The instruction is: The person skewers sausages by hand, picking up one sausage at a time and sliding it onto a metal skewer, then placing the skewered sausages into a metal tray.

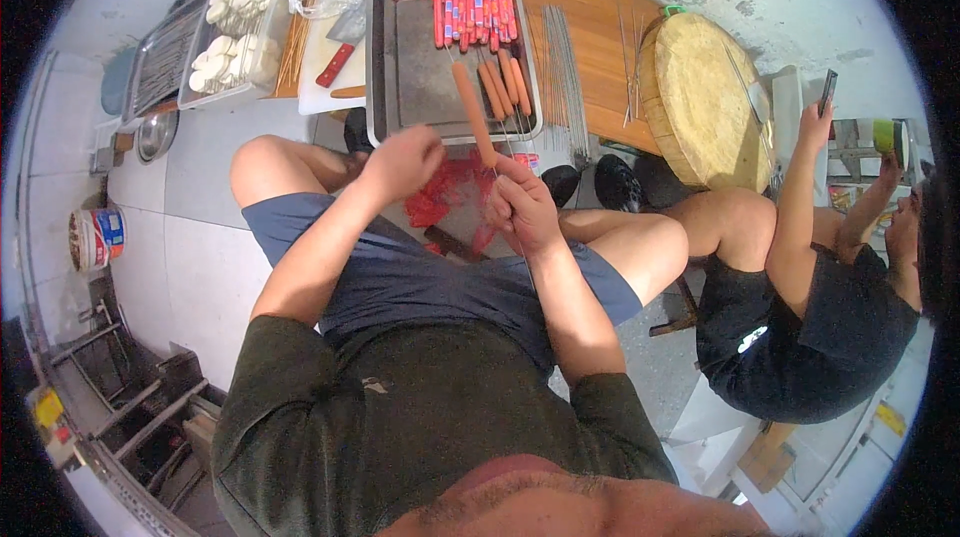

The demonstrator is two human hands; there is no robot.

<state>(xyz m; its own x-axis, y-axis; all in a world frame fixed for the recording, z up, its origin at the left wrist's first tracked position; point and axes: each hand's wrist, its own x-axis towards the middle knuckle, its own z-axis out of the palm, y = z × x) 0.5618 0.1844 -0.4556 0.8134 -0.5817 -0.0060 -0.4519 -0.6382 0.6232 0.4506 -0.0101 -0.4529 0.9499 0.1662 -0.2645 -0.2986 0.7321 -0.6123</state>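
My right hand (525,208) grips a thin metal skewer bearing a peeled sausage (472,113) that points up and away from me. To its left, my left hand (405,162) is blurred, fingers curled; whether anything is in them cannot be seen. Ahead lies a metal tray (397,57). Several red-wrapped sausages (476,8) are bunched at its far right. Nearer in the tray rest several peeled sausages on skewers (501,91), their metal ends towards me. Below my hands, between my legs, are a red plastic bag or wrappers (431,199).
Bare metal skewers (562,72) lie right of the tray on the wooden table (600,19), near a round chopping block (701,94). A red-handled knife (335,66) is on a white board (315,91). Further left stands a plastic container (274,49) of skewered white pieces. A person (810,312) sits right, holding a phone (828,91).
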